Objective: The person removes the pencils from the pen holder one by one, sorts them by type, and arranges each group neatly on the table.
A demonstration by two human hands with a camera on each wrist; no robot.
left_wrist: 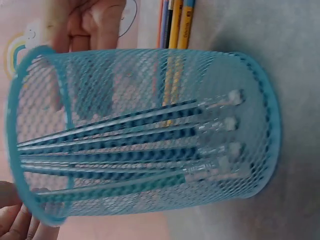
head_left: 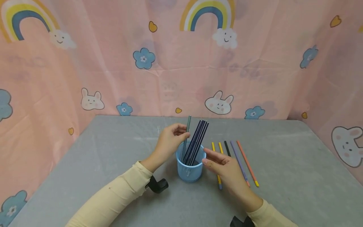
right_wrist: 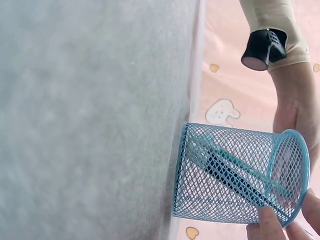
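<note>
A light-blue mesh pencil cup (head_left: 190,173) stands upright on the grey table. Several dark-blue pencils (head_left: 196,142) lean inside it, their white eraser ends (left_wrist: 235,125) down near the base in the left wrist view. My left hand (head_left: 173,137) pinches a green pencil (head_left: 188,123) between thumb and fingers at the cup's left; its lower end is inside the mesh, beside the blue ones. From the right, my right hand (head_left: 224,167) holds the cup at its rim (right_wrist: 302,160), thumb on the near side and index finger farther back.
To the cup's right lie yellow pencils (head_left: 220,145), a black pencil (head_left: 227,147), a purple pencil (head_left: 239,160) and an orange pencil (head_left: 248,164), partly behind the right hand. A pink patterned cloth (head_left: 170,78) hangs behind the grey table (head_left: 297,164). Both wrists carry black camera mounts (head_left: 158,185).
</note>
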